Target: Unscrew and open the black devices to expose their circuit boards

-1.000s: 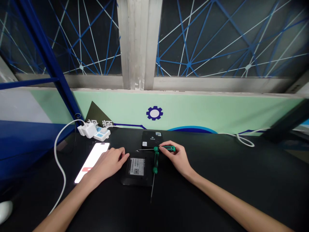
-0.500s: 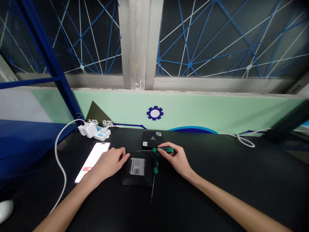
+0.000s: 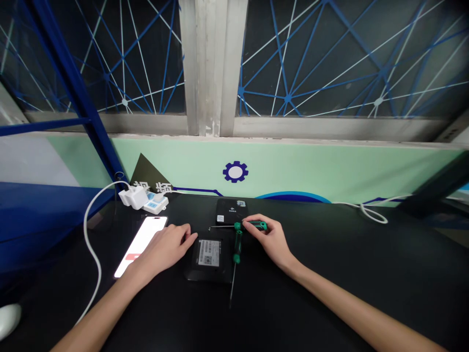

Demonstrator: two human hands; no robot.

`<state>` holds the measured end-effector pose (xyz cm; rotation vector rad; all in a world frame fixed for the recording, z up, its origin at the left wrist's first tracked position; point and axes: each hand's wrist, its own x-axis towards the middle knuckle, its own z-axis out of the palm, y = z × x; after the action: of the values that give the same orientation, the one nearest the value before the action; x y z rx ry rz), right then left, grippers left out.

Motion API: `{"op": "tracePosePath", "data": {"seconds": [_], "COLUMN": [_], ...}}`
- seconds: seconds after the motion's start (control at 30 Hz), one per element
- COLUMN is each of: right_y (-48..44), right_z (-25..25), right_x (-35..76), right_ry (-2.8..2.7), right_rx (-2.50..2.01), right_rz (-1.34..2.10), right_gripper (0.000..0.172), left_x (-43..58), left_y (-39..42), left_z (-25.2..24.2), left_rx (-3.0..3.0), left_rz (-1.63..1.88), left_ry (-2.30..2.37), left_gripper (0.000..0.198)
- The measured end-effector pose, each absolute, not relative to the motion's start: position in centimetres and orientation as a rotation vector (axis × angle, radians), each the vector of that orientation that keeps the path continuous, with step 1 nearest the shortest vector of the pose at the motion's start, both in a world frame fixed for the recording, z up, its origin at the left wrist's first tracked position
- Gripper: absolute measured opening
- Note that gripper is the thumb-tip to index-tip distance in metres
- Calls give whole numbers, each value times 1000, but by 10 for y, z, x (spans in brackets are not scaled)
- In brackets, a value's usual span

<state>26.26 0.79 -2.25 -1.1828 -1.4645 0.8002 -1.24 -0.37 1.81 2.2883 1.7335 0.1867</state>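
Observation:
My right hand (image 3: pixel 270 239) pinches a green-and-black screwdriver (image 3: pixel 258 225) by its handle. The shaft points left, with a tiny bright bit at its tip that may be a screw. Just left of that hand lies a second green screwdriver (image 3: pixel 238 247), its tip toward me, along the right side of a black box-shaped device (image 3: pixel 190 275) with a white label facing up. My left hand (image 3: pixel 169 245) rests at the device's upper left corner, fingers loosely bent and thumb apart; nothing shows in it. Behind the held screwdriver sits a flat black case (image 3: pixel 227 207) with small stickers.
A lit phone (image 3: pixel 146 238) lies partly under my left hand and forearm. A white power strip (image 3: pixel 156 204) with a plugged-in adapter stands at the back left, its white cable (image 3: pixel 86 230) running toward me. A white mouse (image 3: pixel 9 320) is at far left. Another white cable (image 3: pixel 366 213) lies back right.
My right hand has shifted slightly to the right and away from me with the screwdriver. The left hand has hardly moved.

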Motion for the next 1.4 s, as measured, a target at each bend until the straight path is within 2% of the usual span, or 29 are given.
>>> {"op": "tracePosePath", "data": {"seconds": [0.33,0.57,1.0,1.17,1.4], "right_y": [9,10,10,10,12], "right_z": [-27,-29,-26,-26,-29], "right_x": [266,272,270,269,271], "right_ry": [-1322,-1370,-1420,-1406,-1400], "right_rx": [-1166,-1092,-1124,-1140,-1160], "right_rz": [906,1020,1015,1012,1007], "right_gripper": [41,36,36,37,36], "left_x": [-11,-12,-11,-9,-8], "left_y": [-5,-5,-4,-4,-7], "left_z": [20,20,17,18,19], "left_rx": [2285,2282,2333,2430,2513], "left_rz": [190,199,259,382,438], "left_ry": [1747,1737,1744,1538,1360], "left_gripper": [36,37,33,24,26]}}
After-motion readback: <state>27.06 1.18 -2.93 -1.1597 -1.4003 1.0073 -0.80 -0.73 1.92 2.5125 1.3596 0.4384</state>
